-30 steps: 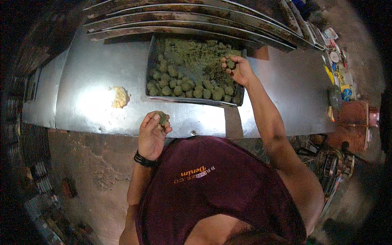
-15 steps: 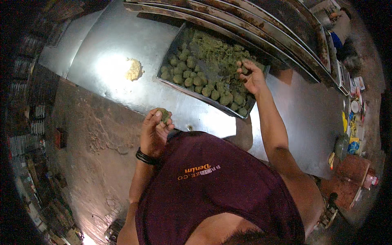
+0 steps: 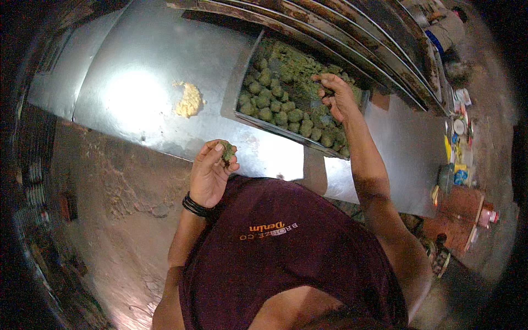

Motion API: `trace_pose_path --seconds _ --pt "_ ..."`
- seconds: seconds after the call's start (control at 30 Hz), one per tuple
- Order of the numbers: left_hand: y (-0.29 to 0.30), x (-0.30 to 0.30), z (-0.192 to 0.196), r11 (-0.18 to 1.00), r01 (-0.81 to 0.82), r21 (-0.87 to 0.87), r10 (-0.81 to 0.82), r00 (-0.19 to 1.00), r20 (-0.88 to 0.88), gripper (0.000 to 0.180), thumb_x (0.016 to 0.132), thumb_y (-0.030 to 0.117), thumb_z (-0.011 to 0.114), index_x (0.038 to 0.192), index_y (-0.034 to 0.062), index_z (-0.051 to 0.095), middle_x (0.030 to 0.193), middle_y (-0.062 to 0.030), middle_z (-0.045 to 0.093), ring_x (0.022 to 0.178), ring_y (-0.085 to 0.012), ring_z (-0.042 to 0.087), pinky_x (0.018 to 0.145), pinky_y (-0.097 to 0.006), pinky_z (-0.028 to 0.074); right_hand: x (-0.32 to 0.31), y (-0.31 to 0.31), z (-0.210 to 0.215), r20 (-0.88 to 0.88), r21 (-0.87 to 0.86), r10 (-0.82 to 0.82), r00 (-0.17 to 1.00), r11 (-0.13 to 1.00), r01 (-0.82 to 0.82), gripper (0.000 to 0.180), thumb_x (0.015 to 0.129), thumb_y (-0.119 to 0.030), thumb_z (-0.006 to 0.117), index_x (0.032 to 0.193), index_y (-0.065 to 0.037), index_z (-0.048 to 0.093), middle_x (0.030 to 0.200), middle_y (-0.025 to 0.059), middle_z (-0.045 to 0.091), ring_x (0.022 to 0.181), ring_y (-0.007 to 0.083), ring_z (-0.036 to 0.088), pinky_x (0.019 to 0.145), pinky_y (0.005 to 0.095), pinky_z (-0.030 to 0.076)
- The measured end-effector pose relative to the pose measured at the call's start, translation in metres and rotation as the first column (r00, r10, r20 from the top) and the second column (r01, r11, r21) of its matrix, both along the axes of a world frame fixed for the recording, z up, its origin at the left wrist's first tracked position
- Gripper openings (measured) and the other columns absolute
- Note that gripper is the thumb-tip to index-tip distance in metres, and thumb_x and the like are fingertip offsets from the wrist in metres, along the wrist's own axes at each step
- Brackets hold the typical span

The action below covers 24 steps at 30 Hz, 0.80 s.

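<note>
My left hand (image 3: 212,173) pinches a small green lump of mixture (image 3: 227,153) between thumb and fingers, over the front edge of the metal table (image 3: 165,60). To its upper right sits a dark rectangular tray (image 3: 291,132). Several round green balls (image 3: 275,104) are packed along its near and left side. Loose crumbly green mixture (image 3: 297,63) covers its far part. Over the tray's right end hovers my right hand (image 3: 340,98), fingers bent and apart from the thumb. I see nothing clearly held in it.
A pale yellow crumbly heap (image 3: 188,100) lies on the table left of the tray. Large stained trays (image 3: 352,38) stand side by side behind. A reddish-brown stool or box (image 3: 454,217) and assorted small items are at right. Another person (image 3: 445,33) is partly visible at the far right.
The view has shifted, so tray and yellow heap appear farther right. My right hand has opened a little over the tray. My left hand still holds the green lump, turned slightly.
</note>
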State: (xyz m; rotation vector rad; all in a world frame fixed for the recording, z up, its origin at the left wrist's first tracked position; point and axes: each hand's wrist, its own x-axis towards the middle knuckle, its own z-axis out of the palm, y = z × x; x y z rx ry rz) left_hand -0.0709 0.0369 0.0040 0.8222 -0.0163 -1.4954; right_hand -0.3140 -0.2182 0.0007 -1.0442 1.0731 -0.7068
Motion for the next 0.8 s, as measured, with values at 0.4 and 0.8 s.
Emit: trace_pose_path --seconds 0.4,0.8 --pt "-0.027 0.155 -0.013 0.997 0.076 -0.017 -0.075 0.996 0.055 0.018 0.087 0.018 0.055 0.1 0.0066 0.052 0.089 -0.0082 0.059 0.073 -0.0131 0.058 0.066 -0.027 0.051 0.138 0.041 0.033 -0.604 -0.165 0.195 0.773 0.918 -0.36 0.041 0.086 -0.042 0.052 0.096 -0.004 0.063 0.074 0.0014 0.063 0.055 0.0079 0.051 0.047 0.0231 0.039" --pt "-0.016 0.129 -0.024 0.995 0.087 0.043 -0.088 0.996 0.018 0.017 0.087 0.015 0.054 0.1 0.0042 0.051 0.09 -0.0107 0.059 0.071 -0.0139 0.059 0.064 -0.027 0.052 -0.024 -0.008 -0.012 -0.927 -0.361 -0.23 0.296 0.76 -0.54 0.032 0.075 -0.02 0.06 0.104 -0.007 0.063 0.088 0.0176 0.064 0.07 0.0269 0.063 0.066 0.0351 0.05"
